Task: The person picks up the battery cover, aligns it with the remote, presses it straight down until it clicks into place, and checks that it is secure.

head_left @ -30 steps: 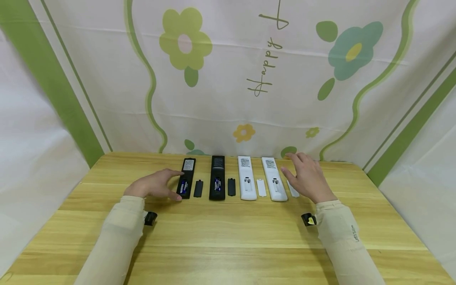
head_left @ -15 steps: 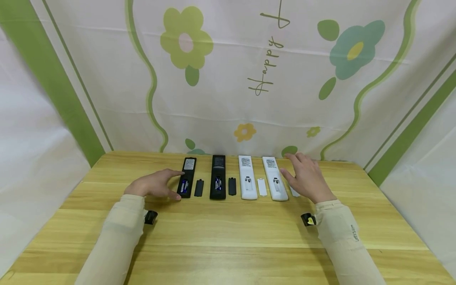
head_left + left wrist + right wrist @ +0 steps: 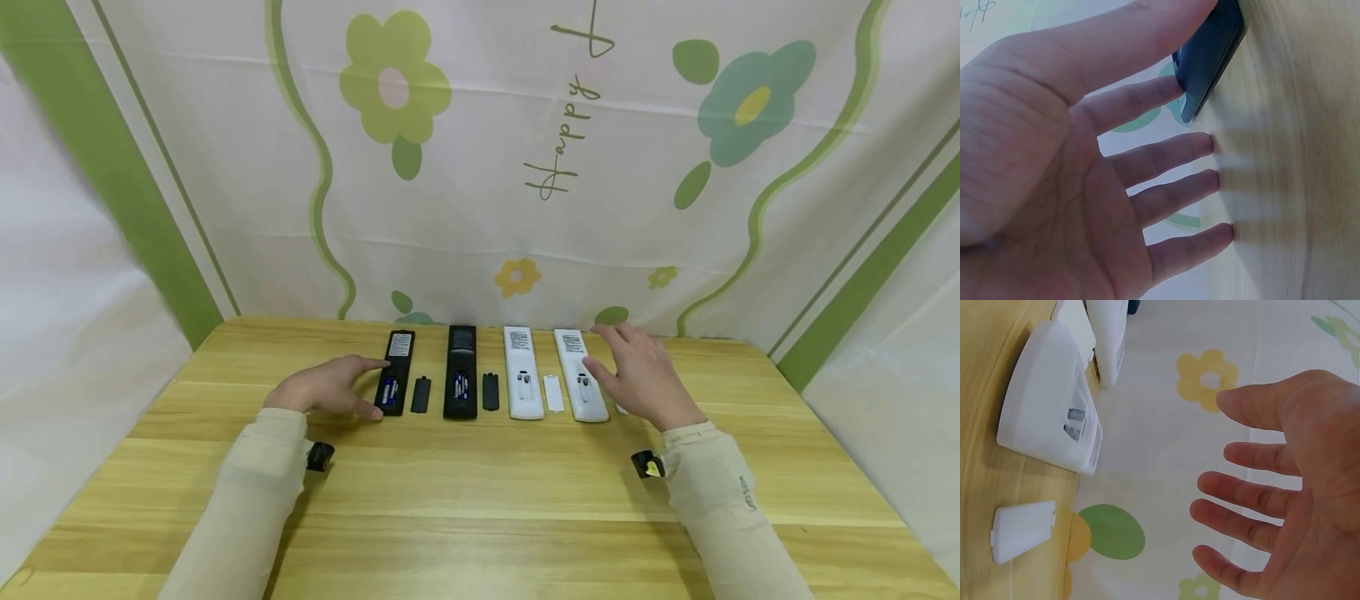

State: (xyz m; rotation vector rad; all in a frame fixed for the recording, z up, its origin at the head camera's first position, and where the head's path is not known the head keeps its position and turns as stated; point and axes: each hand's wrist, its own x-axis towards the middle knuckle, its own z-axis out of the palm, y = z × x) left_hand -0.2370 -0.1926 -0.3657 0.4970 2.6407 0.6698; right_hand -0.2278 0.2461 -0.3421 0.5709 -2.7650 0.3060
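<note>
In the head view, my left hand (image 3: 327, 387) lies beside the leftmost black remote control (image 3: 393, 372), thumb and index finger at its left edge. The left wrist view shows those two against the black remote (image 3: 1210, 59); the other fingers extend, spread apart. My right hand (image 3: 647, 375) hovers near the rightmost white remote control (image 3: 584, 383), its spread fingers holding nothing. In the right wrist view, the white remote (image 3: 1047, 400) and its loose battery cover (image 3: 1022, 530) lie apart from the hand. That cover is mostly hidden in the head view.
Between the hands lie another black remote (image 3: 461, 367) and another white remote (image 3: 522, 371), backs up with compartments uncovered. Loose battery covers lie alongside, two black (image 3: 421, 395) and one white (image 3: 553, 393). A flower-printed curtain (image 3: 450, 208) hangs behind the wooden table (image 3: 480, 500).
My right hand has shifted slightly left, toward the rightmost white remote, covering more of its loose cover. My left hand stays at the black remote. The head view has shifted a little.
</note>
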